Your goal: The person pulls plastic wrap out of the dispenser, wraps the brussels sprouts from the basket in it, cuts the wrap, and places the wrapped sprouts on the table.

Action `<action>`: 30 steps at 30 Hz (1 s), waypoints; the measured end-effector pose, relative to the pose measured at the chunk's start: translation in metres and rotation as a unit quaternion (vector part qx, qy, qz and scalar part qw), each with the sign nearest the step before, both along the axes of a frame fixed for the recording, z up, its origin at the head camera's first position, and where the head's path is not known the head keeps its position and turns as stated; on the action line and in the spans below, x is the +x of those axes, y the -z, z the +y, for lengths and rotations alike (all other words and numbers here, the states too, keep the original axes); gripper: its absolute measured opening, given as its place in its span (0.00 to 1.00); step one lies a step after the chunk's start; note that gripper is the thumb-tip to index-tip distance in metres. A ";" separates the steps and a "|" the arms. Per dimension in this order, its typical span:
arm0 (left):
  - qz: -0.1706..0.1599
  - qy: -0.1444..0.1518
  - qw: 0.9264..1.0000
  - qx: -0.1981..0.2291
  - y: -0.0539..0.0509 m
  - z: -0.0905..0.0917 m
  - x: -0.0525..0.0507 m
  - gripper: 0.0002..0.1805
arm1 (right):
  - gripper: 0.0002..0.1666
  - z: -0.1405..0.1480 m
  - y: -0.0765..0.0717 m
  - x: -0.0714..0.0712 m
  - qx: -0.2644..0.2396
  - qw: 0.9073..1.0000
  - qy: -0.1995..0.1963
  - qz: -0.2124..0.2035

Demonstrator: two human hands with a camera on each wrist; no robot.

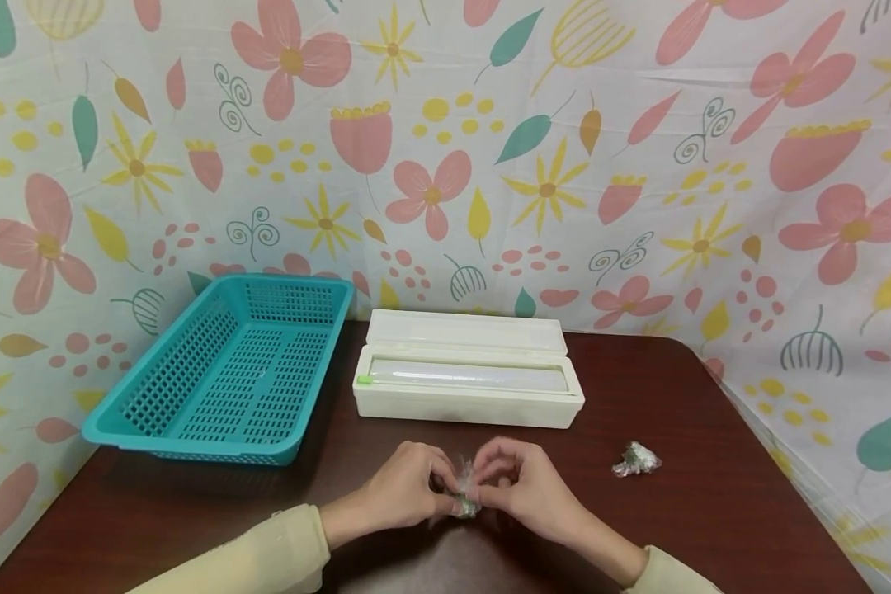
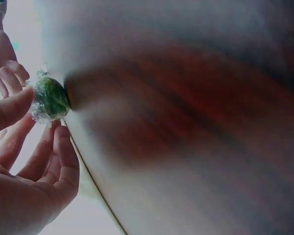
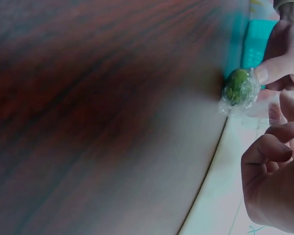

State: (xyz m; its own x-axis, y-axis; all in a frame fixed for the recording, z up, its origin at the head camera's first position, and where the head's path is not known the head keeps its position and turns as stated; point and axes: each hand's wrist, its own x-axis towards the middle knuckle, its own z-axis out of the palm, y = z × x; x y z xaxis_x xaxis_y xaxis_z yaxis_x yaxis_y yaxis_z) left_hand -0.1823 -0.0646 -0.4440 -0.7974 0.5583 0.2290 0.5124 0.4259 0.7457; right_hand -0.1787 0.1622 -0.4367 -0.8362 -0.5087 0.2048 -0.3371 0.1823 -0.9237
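Observation:
Low over the front of the table is a small round green thing [image 3: 239, 87], perhaps a lime, in crinkled clear cling film [image 2: 43, 116]. My left hand [image 1: 410, 488] holds it between thumb and fingers; in the left wrist view that thumb [image 2: 20, 103] lies against the film. From the other side my right hand [image 1: 523, 488] pinches the loose film above it with thumb and forefinger. Its other fingers are curled, as the right wrist view shows of that hand [image 3: 274, 171]. In the head view the fingers hide most of the green thing.
Behind the hands stands a long white box [image 1: 468, 406], its lid raised, with a roll of film [image 1: 468, 375] inside and a green slider at its left end. A turquoise basket [image 1: 193, 446] is at the back left. Another small film-wrapped bundle [image 1: 637, 459] lies to the right.

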 end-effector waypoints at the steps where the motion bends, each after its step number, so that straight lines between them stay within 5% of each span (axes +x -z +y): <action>1: -0.005 0.000 1.000 0.001 0.000 0.000 0.000 0.07 | 0.16 0.000 0.001 0.000 -0.002 1.000 0.001 -0.007; 12: -0.026 0.001 1.000 0.013 -0.001 -0.001 -0.005 0.17 | 0.08 0.002 0.005 0.007 0.056 0.996 0.004 0.064; 18: -0.008 0.019 1.000 -0.011 -0.003 -0.001 -0.006 0.11 | 0.07 0.001 0.009 0.014 0.038 0.993 -0.022 0.113; 24: -0.008 0.021 1.000 -0.007 -0.003 -0.001 -0.006 0.08 | 0.05 0.003 0.011 0.019 0.073 0.984 -0.006 0.161; 30: -0.019 0.020 1.000 -0.001 -0.003 -0.002 -0.006 0.09 | 0.02 0.006 0.007 0.018 0.079 0.988 -0.047 0.122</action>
State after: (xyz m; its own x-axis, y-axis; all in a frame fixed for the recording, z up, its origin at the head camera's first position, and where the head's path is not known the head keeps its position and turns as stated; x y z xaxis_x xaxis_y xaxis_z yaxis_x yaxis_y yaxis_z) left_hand -0.1885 -0.0669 -0.4414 -0.7829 0.5899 0.1979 0.5004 0.4081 0.7636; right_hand -0.1603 0.1684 -0.4437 -0.7195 -0.6229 0.3070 -0.5692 0.2756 -0.7747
